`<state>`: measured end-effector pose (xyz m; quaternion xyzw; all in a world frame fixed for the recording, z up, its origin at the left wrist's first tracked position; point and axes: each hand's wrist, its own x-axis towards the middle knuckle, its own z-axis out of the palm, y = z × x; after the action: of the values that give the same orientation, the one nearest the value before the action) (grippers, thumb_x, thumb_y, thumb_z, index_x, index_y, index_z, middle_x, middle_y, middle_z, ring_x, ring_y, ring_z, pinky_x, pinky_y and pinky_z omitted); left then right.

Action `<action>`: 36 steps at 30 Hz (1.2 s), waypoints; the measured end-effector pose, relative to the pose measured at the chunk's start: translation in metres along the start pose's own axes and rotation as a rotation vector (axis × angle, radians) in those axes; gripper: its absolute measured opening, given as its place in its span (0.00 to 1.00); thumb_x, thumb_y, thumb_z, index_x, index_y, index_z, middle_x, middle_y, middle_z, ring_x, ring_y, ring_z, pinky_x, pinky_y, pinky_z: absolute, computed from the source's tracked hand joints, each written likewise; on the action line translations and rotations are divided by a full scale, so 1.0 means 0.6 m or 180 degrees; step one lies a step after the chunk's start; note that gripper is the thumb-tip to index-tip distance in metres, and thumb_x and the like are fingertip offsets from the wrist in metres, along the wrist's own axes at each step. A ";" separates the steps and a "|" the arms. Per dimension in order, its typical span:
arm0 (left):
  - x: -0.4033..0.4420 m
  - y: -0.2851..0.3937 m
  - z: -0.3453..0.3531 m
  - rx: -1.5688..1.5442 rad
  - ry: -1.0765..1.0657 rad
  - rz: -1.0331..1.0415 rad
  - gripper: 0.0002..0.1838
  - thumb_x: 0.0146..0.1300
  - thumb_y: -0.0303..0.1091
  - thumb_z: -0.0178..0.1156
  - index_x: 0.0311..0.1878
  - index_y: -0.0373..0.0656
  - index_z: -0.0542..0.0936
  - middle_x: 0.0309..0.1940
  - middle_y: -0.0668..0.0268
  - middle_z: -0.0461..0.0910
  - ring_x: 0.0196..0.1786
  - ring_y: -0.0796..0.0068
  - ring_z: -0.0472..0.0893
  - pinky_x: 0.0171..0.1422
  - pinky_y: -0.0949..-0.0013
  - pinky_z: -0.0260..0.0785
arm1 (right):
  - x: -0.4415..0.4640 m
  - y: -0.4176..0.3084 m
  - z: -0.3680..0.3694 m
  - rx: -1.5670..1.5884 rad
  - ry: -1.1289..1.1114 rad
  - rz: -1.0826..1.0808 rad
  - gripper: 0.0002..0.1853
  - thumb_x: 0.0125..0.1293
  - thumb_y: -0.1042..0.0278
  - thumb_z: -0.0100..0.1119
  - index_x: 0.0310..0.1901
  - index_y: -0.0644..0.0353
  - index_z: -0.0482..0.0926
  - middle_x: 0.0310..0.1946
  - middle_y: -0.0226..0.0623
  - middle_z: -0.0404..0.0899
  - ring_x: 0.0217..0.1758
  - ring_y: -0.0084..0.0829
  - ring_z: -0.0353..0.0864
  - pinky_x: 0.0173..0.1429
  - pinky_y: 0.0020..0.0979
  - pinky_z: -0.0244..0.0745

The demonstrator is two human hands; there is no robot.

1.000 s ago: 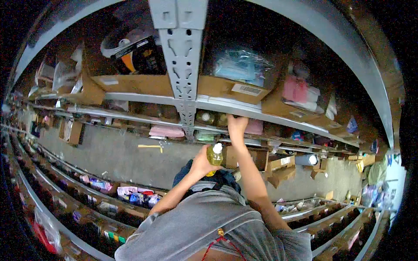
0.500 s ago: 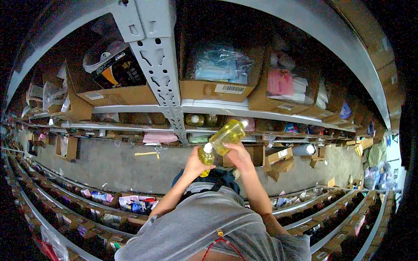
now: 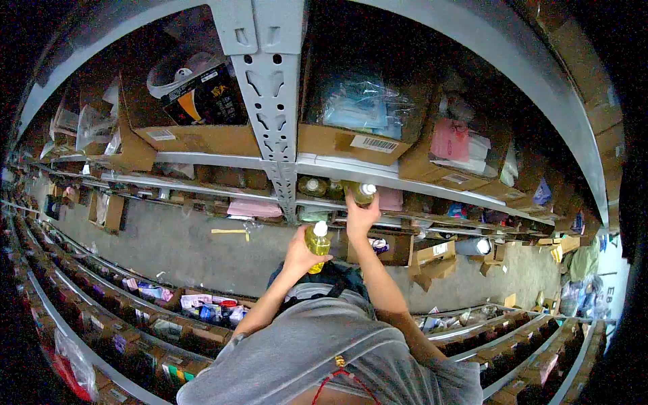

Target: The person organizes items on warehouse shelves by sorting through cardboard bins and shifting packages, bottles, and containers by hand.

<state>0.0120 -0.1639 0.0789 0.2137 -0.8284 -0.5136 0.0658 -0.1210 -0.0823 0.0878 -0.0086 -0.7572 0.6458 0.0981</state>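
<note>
My left hand (image 3: 300,254) is wrapped round a small clear bottle of yellow liquid (image 3: 318,246) with a white cap, held upright before my waist. My right hand (image 3: 362,216) reaches forward to the lower shelf and grips a second yellow bottle (image 3: 365,197), its white cap toward me. That bottle is partly hidden by my fingers and by the shelf above. Beside it on the shelf stands another capped bottle (image 3: 312,185). A pink packet (image 3: 391,200) lies just right of my right hand.
A perforated metal post (image 3: 270,101) rises left of my right hand. Above the lower shelf run a shelf beam (image 3: 344,167) and a cardboard box (image 3: 351,143) of blue packets. Open cartons (image 3: 432,256) stand low at the right. Behind me are more loaded racks (image 3: 169,331).
My right hand has carried its bottle forward from beside the left hand's bottle into the lower shelf. My left hand stays nearly in place. The view has shifted slightly.
</note>
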 end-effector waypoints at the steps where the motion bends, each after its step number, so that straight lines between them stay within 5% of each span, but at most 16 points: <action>1: 0.000 -0.001 0.001 0.0001 0.0003 -0.0002 0.43 0.24 0.38 0.74 0.48 0.34 0.64 0.40 0.52 0.72 0.44 0.56 0.73 0.49 0.63 0.65 | 0.004 0.014 0.008 -0.0116 0.0052 -0.0157 0.19 0.43 0.74 0.65 0.39 0.66 0.71 0.33 0.36 0.76 0.34 0.27 0.74 0.43 0.28 0.68; 3: -0.002 -0.004 0.002 -0.0052 -0.0003 0.0010 0.43 0.24 0.38 0.74 0.48 0.34 0.64 0.39 0.52 0.72 0.44 0.56 0.73 0.49 0.63 0.66 | 0.012 0.023 0.013 -0.0411 0.0183 -0.0530 0.20 0.39 0.67 0.67 0.35 0.66 0.72 0.28 0.45 0.77 0.30 0.39 0.77 0.39 0.35 0.70; 4: -0.001 -0.004 0.003 -0.0041 -0.0006 0.0018 0.43 0.24 0.38 0.74 0.48 0.34 0.64 0.39 0.52 0.72 0.44 0.56 0.73 0.49 0.63 0.66 | 0.015 0.026 0.010 -0.0401 0.0192 -0.0527 0.20 0.39 0.67 0.67 0.35 0.66 0.72 0.28 0.45 0.77 0.30 0.39 0.77 0.39 0.35 0.70; 6: -0.002 -0.007 0.006 -0.0134 -0.0029 -0.0022 0.43 0.24 0.38 0.74 0.47 0.34 0.64 0.38 0.52 0.72 0.43 0.56 0.73 0.49 0.64 0.65 | 0.018 0.033 -0.001 -0.1896 -0.0132 -0.0353 0.23 0.36 0.55 0.68 0.30 0.66 0.74 0.24 0.49 0.77 0.28 0.46 0.77 0.34 0.39 0.71; 10: 0.001 -0.007 0.009 -0.0055 -0.0217 0.0105 0.43 0.24 0.38 0.74 0.47 0.34 0.64 0.39 0.52 0.72 0.44 0.57 0.73 0.49 0.64 0.65 | 0.018 0.025 -0.008 -0.2350 -0.0001 -0.0696 0.26 0.33 0.48 0.67 0.25 0.65 0.74 0.22 0.50 0.76 0.26 0.49 0.76 0.32 0.42 0.70; 14: 0.014 0.009 0.011 -0.0178 -0.0298 0.0133 0.43 0.25 0.38 0.74 0.48 0.34 0.64 0.41 0.52 0.72 0.45 0.58 0.73 0.50 0.64 0.65 | 0.027 -0.003 -0.023 -0.2086 -0.0289 -0.0283 0.24 0.37 0.54 0.68 0.32 0.65 0.75 0.26 0.48 0.77 0.29 0.46 0.77 0.36 0.38 0.71; 17: 0.018 -0.004 0.020 -0.0194 -0.0209 0.0202 0.43 0.25 0.38 0.74 0.48 0.35 0.64 0.41 0.53 0.72 0.45 0.58 0.73 0.50 0.64 0.65 | 0.009 -0.032 -0.041 -0.0311 -0.0020 0.0056 0.25 0.48 0.67 0.63 0.47 0.66 0.67 0.40 0.44 0.75 0.41 0.34 0.74 0.49 0.30 0.66; 22: 0.012 0.008 0.003 -0.0197 -0.0196 0.0006 0.42 0.25 0.37 0.74 0.48 0.35 0.64 0.40 0.53 0.73 0.45 0.59 0.73 0.50 0.65 0.65 | 0.030 0.021 -0.062 -0.0195 -0.0345 -0.0063 0.24 0.51 0.65 0.61 0.46 0.68 0.67 0.39 0.43 0.74 0.41 0.32 0.72 0.49 0.30 0.65; 24: 0.013 -0.002 0.005 -0.0262 -0.0160 -0.0048 0.42 0.26 0.38 0.74 0.48 0.35 0.64 0.41 0.54 0.73 0.46 0.59 0.73 0.50 0.65 0.66 | 0.047 -0.004 -0.069 -0.0149 -0.1686 0.0434 0.23 0.51 0.62 0.60 0.45 0.70 0.68 0.40 0.43 0.74 0.42 0.31 0.71 0.49 0.29 0.63; 30: 0.005 -0.008 -0.001 -0.0264 0.0125 -0.0251 0.44 0.26 0.38 0.74 0.50 0.33 0.62 0.40 0.52 0.73 0.44 0.60 0.74 0.50 0.65 0.66 | 0.087 0.043 0.016 0.0766 -0.0828 0.0999 0.23 0.57 0.59 0.53 0.50 0.66 0.66 0.49 0.39 0.68 0.49 0.31 0.65 0.54 0.28 0.59; 33: 0.003 -0.008 -0.008 -0.0571 0.0086 -0.0431 0.46 0.26 0.39 0.74 0.51 0.32 0.62 0.41 0.52 0.73 0.46 0.60 0.74 0.50 0.65 0.66 | 0.104 0.039 0.054 0.1422 -0.0455 0.1505 0.25 0.62 0.61 0.46 0.58 0.59 0.53 0.53 0.34 0.61 0.49 0.29 0.66 0.55 0.29 0.60; 36: -0.002 -0.012 -0.010 -0.0401 0.0090 -0.0378 0.45 0.26 0.39 0.74 0.51 0.32 0.62 0.42 0.52 0.72 0.47 0.60 0.73 0.51 0.65 0.65 | 0.085 -0.003 0.085 0.2069 0.0064 0.0927 0.22 0.59 0.57 0.49 0.51 0.63 0.65 0.49 0.36 0.67 0.52 0.32 0.64 0.57 0.34 0.58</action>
<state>0.0171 -0.1710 0.0757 0.2651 -0.7793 -0.5646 0.0602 -0.1792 -0.1255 0.0893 -0.0911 -0.5019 0.8600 0.0100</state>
